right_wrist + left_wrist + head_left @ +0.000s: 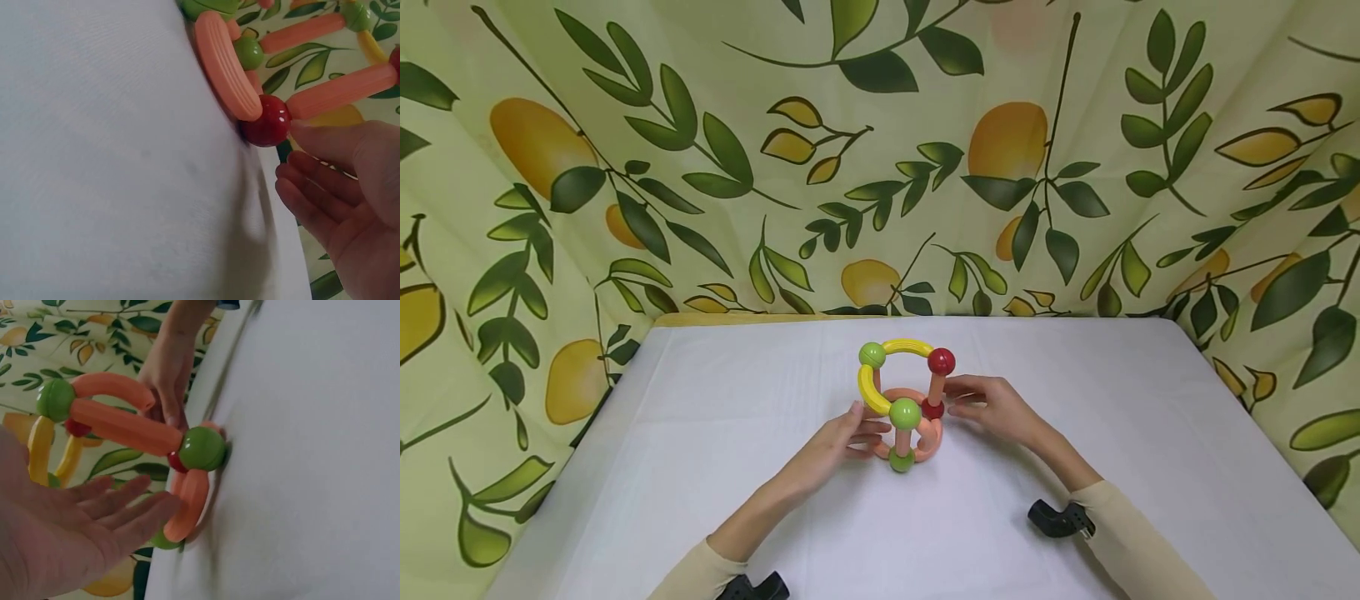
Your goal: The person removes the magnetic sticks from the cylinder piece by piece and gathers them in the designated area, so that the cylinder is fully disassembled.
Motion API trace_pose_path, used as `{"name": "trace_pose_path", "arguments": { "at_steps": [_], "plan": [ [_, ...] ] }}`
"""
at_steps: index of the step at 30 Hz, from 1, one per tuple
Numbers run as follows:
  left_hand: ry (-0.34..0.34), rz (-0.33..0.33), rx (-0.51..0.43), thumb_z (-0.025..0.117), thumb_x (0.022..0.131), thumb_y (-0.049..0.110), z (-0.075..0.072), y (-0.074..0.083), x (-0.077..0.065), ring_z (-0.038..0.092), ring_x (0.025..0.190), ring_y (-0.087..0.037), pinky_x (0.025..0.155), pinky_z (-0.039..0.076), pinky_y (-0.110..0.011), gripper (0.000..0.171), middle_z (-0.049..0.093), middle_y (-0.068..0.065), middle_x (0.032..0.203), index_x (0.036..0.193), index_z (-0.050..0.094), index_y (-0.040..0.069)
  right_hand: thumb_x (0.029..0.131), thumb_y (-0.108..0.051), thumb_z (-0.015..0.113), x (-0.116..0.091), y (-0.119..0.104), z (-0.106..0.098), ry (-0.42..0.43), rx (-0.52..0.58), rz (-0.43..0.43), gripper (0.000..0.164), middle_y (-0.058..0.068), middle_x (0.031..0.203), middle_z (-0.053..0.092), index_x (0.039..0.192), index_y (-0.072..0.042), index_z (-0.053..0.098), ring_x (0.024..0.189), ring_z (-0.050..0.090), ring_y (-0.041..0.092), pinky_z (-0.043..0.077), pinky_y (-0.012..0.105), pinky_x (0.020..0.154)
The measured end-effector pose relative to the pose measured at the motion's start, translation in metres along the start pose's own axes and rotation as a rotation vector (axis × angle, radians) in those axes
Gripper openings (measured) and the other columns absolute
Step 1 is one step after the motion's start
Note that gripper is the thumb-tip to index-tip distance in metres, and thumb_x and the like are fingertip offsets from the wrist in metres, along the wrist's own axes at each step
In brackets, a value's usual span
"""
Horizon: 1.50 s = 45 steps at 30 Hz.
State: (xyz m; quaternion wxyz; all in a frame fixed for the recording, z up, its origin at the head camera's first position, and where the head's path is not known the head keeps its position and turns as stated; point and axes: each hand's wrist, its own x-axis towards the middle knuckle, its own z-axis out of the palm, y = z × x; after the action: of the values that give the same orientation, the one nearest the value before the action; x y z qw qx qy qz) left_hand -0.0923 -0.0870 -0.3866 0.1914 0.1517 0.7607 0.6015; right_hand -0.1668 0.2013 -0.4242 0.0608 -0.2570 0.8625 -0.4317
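Note:
A toy frame of balls and sticks stands on the table between my hands. Its top has yellow curved sticks (872, 392), two green balls and a red ball (941, 362). Straight salmon-pink sticks (125, 427) stand upright, linking it to a base of salmon-pink curved sticks (226, 65) and more balls. At its left side is my left hand (831, 442), palm towards it, fingers extended beside the base. My right hand (996, 408) is at the right side, its thumb by the lower red ball (267, 121) and the upright stick; whether it touches is unclear.
A white cloth covers the table (700, 392). Behind and at both sides hangs a curtain (820, 167) printed with leaves and yellow fruit. Each wrist wears a black device (1060, 518), below the hands in the head view.

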Motion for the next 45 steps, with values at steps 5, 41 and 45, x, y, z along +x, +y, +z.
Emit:
{"name": "trace_pose_path", "arguments": {
  "at_steps": [5,41,45],
  "plan": [
    [0.207,-0.037,0.14,0.03,0.107,0.045,-0.005,0.006,-0.008,0.06,0.114,-0.034,0.093,0.052,-0.046,0.058,0.063,-0.017,0.124,0.135,0.051,-0.001,0.087,-0.004,0.072,-0.009,-0.005,-0.008,0.071,-0.032,0.03,0.038,0.017,0.119,0.067,0.123,0.005,0.063,0.104,0.067,0.029,0.054,0.04,0.089],
    [0.199,0.646,1.103,0.064,0.095,0.036,0.001,0.042,-0.007,0.036,0.141,-0.032,0.116,0.021,-0.054,0.055,0.045,-0.008,0.15,0.144,0.049,0.017,0.094,-0.018,0.067,-0.042,-0.081,0.005,0.139,-0.051,-0.101,0.032,0.002,0.119,0.069,0.124,-0.009,0.066,0.109,0.065,0.012,0.054,0.037,0.091],
    [0.198,0.649,1.1,0.065,0.095,0.034,0.004,0.042,-0.005,0.039,0.139,-0.033,0.116,0.021,-0.055,0.054,0.048,-0.008,0.148,0.143,0.05,0.017,0.095,-0.02,0.065,-0.041,-0.084,0.01,0.121,-0.022,-0.129,0.032,0.001,0.121,0.069,0.125,-0.008,0.066,0.109,0.065,0.013,0.054,0.037,0.091]
  ]
}}
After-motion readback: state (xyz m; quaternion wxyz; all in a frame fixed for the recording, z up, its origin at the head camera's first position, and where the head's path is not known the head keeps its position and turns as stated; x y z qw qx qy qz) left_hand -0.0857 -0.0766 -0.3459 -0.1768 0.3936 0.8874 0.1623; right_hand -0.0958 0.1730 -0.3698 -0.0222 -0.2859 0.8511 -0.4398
